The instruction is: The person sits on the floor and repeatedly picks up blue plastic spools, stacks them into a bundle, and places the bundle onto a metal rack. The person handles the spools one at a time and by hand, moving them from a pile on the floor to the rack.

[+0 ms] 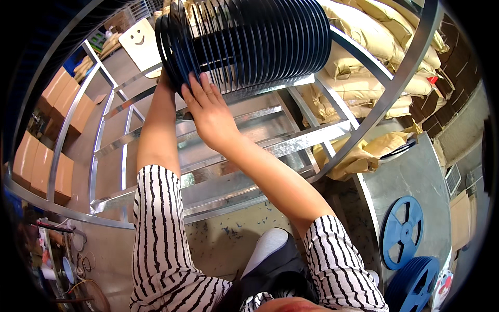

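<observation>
A long row of dark, round reels (260,44) stands on edge on a metal rack, flange beside flange. My right hand (212,112) lies against the lower front rims near the left end of the row, its fingers stretched out and touching the reels. My left arm reaches up to the leftmost reel (165,49). There my left hand (165,82) is mostly hidden behind the rims, and its fingers do not show.
The silver metal frame (306,136) of the rack surrounds the row. Stuffed tan sacks (374,36) are piled at right. Blue reels (403,232) lie on a grey table (416,182) at lower right. Cardboard boxes (44,166) stand at left.
</observation>
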{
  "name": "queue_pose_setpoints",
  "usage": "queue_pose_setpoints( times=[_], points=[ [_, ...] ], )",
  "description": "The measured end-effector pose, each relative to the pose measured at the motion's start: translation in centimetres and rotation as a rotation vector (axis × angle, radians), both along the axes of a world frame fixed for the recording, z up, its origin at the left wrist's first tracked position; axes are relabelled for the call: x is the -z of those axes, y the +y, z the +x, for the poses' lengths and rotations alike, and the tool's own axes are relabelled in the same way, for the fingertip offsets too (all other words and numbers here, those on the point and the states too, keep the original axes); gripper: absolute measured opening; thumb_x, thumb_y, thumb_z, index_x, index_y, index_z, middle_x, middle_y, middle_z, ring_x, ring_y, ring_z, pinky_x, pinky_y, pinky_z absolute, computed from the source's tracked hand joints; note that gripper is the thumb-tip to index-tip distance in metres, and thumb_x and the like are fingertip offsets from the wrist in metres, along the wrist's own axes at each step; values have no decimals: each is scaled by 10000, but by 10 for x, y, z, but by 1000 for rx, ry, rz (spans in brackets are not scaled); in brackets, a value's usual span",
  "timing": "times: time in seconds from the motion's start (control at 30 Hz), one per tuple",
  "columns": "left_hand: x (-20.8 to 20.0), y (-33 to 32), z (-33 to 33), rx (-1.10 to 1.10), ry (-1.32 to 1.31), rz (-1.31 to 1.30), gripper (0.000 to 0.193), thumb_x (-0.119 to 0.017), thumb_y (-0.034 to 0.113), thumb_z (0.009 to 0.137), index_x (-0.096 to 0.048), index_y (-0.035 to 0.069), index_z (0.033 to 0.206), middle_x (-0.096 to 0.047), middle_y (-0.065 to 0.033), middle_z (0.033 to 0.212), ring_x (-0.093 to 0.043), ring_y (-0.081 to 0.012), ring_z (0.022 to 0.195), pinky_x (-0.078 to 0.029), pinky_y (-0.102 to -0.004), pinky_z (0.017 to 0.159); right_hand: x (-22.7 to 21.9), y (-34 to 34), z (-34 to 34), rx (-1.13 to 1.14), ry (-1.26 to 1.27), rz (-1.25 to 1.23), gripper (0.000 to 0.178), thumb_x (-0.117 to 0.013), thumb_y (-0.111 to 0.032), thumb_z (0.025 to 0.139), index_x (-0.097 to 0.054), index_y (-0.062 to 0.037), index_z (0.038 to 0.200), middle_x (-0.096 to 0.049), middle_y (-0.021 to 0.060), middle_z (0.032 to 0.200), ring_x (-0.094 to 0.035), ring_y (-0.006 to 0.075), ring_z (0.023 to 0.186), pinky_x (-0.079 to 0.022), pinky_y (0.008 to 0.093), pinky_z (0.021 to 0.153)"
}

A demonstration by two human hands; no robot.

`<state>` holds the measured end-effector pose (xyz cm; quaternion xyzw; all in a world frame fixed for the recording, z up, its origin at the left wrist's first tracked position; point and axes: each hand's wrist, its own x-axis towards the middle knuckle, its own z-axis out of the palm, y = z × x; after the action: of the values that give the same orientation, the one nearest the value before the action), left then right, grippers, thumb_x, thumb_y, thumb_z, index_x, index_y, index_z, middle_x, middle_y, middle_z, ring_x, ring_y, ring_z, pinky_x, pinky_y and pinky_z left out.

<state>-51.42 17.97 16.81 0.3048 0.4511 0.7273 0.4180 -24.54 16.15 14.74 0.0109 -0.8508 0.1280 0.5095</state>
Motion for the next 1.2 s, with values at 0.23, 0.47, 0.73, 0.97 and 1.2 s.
queue_pose_setpoints(
  times=[0.23,0.47,0.73,0.97,1.2],
  points=[
    [9,-12,-11,-36,-71,79,310,-501,305,959,-601,75,1140,-667,-52,978,-641,-173,878,-548,-305,751,11,-5,14,-34,-132,40,662,-519,51,777,-388,-81,1412,-232,168,1530,-229,367,1408,-206,547,1112],
    [14,-12,-6,-60,-126,155,332,-493,341,961,-606,79,1131,-669,-49,973,-641,-175,875,-546,-308,753,14,23,-15,158,-132,157,421,-498,-103,847,-519,-10,1258,-485,156,1372,-476,324,1259,-401,410,1008],
    [8,-28,29,-390,-55,-107,378,-413,332,985,-584,53,1176,-660,-121,1072,-645,-242,946,-537,-374,851,56,30,67,362,-210,127,325,-548,-89,768,-580,-75,1091,-612,56,1031,-621,227,825,-498,338,681],
    [10,-39,30,-420,217,-165,395,-448,378,980,-568,61,1183,-658,-85,1041,-637,-197,915,-533,-336,817,62,26,69,359,-343,137,297,-560,-117,785,-550,-65,1077,-576,55,857,-601,235,757,-485,361,645],
    [9,-35,26,-336,188,-152,432,-438,394,987,-541,41,1214,-640,-99,1061,-626,-191,920,-527,-314,812,64,27,69,344,-353,104,306,-552,-67,768,-590,-96,1071,-596,55,848,-609,249,746,-491,366,649]
  ],
)
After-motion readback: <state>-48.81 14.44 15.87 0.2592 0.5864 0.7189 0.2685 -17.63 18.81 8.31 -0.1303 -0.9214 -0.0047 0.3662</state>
